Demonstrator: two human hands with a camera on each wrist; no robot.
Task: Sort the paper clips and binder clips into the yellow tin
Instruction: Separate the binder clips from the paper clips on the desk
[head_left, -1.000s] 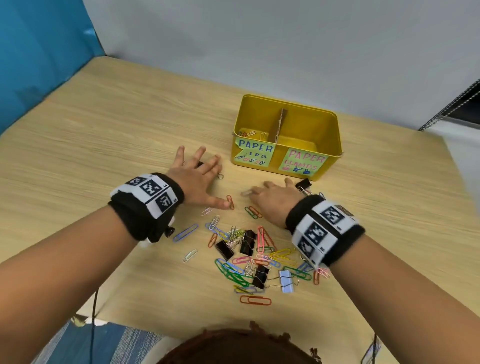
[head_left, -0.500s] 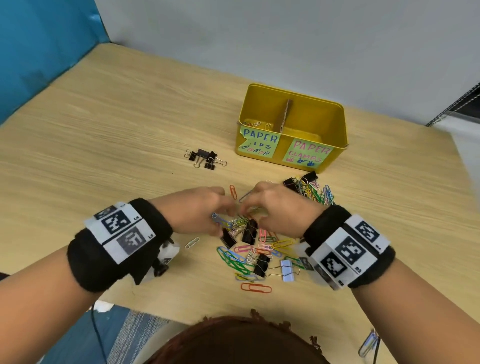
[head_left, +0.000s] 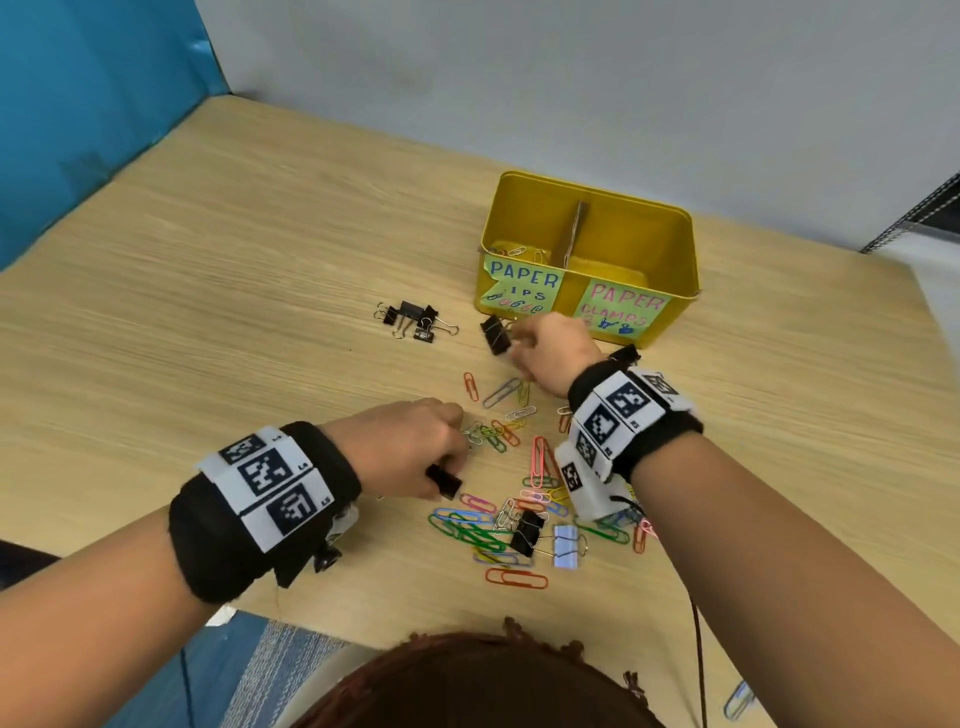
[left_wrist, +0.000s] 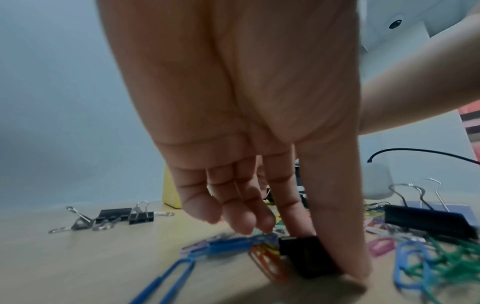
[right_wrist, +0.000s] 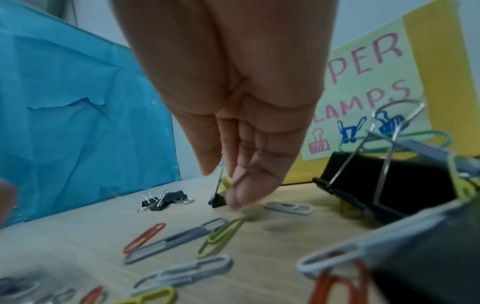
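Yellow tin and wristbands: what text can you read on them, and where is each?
"PAPER ...IPS": left label on the yellow tin; start of second word torn away.
"PAPER CLAMPS": right label, with clip drawings.
"L4", "L5": left wristband.
Right wristband print: too small to read.

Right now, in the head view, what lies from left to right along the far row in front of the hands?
Cluster of small black binder clips → black binder clip pinched by the right hand → yellow tin.

tin (head_left: 670, 291) behind clips (head_left: 498, 525), on table (head_left: 234, 291)
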